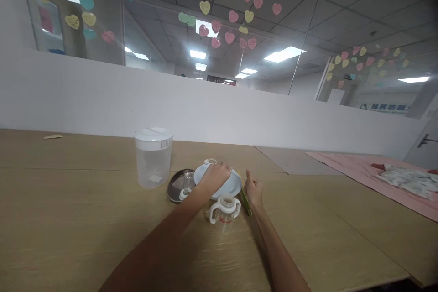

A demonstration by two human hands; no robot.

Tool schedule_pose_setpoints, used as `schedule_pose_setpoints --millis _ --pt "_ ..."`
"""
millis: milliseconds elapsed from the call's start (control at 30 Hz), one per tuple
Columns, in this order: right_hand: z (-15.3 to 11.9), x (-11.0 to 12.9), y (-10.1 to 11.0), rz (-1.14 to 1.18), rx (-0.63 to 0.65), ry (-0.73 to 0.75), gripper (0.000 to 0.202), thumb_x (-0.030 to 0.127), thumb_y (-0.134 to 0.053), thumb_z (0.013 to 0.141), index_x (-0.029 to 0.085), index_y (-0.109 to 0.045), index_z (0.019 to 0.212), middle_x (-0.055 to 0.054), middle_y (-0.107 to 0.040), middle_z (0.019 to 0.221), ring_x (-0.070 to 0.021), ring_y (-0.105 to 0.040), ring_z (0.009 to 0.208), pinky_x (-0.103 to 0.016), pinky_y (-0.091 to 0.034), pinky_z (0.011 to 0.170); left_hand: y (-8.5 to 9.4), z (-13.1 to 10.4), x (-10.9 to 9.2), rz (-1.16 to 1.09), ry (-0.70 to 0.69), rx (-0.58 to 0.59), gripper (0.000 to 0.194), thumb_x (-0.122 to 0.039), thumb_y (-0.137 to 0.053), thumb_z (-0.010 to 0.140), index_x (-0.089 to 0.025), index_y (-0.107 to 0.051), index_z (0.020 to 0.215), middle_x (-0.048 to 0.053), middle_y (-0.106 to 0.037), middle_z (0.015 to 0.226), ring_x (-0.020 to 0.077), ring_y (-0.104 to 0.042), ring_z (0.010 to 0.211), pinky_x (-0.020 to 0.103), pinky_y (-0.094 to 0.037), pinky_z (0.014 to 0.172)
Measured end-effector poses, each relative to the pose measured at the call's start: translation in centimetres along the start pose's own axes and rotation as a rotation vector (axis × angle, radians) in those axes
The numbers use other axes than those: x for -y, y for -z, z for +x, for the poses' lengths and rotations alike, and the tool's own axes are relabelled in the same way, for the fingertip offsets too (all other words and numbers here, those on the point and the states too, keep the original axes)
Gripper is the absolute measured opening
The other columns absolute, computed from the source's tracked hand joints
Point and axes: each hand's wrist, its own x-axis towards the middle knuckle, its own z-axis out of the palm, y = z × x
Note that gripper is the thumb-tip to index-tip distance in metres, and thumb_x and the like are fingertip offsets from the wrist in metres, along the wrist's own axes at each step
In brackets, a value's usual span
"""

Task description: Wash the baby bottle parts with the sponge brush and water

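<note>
Red script runs across the front of the clear, two-handled baby bottle (224, 210), too small to read; it stands open-topped on the wood-grain table (68, 219), just in front of the pale blue bowl (232, 185). The left hand (215, 176) lies on that bowl's rim with fingers curled down over something white; whether it grips it cannot be told. The right hand (253, 189) rests just right of the bowl, loosely closed with the thumb up, beside a slim green stick (245, 200) that slants along the bowl's edge; whether it holds the stick cannot be told. Left of the bowl, one round metal dish (174, 187) carries a small clear piece. Farther left stands one tall translucent plastic container (153, 157) with a white slotted lid. At the far right, a pink mat (359, 171) bears a patterned cloth (409, 180). Paper hearts (219, 27) in pink, yellow and teal dot the glass above the white partition.
</note>
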Motion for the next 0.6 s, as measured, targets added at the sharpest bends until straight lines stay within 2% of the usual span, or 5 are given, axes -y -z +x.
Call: schedule_pose_setpoints --millis 333,600 --pt "-0.8 0.3 -0.5 -0.036 0.042 -0.019 0.056 0.069 -0.044 0.075 0.023 -0.029 0.047 0.006 -0.027 0.041 -0.0083 -0.026 0.042 -0.025 -0.020 0.041 0.1 0.1 -0.5 0.054 0.005 -0.040 0.020 -0.001 -0.044 0.084 -0.008 -0.057 0.098 0.013 -0.060 0.090 0.0231 -0.060 0.087 0.030 -0.048 0.063" --pt "-1.0 0.4 -0.9 0.052 0.075 -0.017 0.057 0.072 -0.041 0.075 0.023 -0.032 0.048 0.006 -0.031 0.040 -0.0085 -0.028 0.039 -0.025 -0.022 0.040 0.8 -0.2 -0.6 0.048 -0.005 -0.034 0.022 -0.002 -0.041 0.085 -0.009 -0.056 0.101 0.011 -0.061 0.090 0.0217 -0.061 0.087 0.029 -0.048 0.063"
